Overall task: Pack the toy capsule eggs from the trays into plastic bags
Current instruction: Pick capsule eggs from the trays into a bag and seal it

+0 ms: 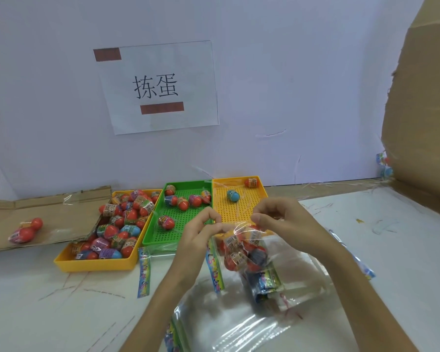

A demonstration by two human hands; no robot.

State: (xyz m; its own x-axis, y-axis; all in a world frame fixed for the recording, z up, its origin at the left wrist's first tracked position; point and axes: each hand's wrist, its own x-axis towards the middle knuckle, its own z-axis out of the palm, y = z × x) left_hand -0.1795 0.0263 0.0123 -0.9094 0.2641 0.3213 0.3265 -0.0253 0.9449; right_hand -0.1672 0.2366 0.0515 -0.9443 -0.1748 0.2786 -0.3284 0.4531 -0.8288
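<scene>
a clear plastic bag [241,233] hangs between both hands just above the table [48,313]. its top edge is pinched on one side by the thumb and forefinger of the left hand [197,236] and on the other by the thumb and curled fingers of the right hand [286,219]. the bagged eggs [235,255], mostly red, sit bunched in it directly below the fingertips, with a printed card [264,283] at its lower end. behind the hands three trays stand side by side: a left yellow tray [94,266] heaped with capsule eggs, a green tray [150,238] with a scatter of them, and a right yellow tray [263,190] holding a blue egg [233,196] and a red egg [251,182]. the hands and bag cover the near edge of the right yellow tray. empty bags [239,323] lie flat under the forearms. a filled bag [26,231] rests on cardboard [61,214] at the left. a paper sign [160,87] is taped to the wall. both forearms reach forward from below, hands close together, remaining fingers curled.
</scene>
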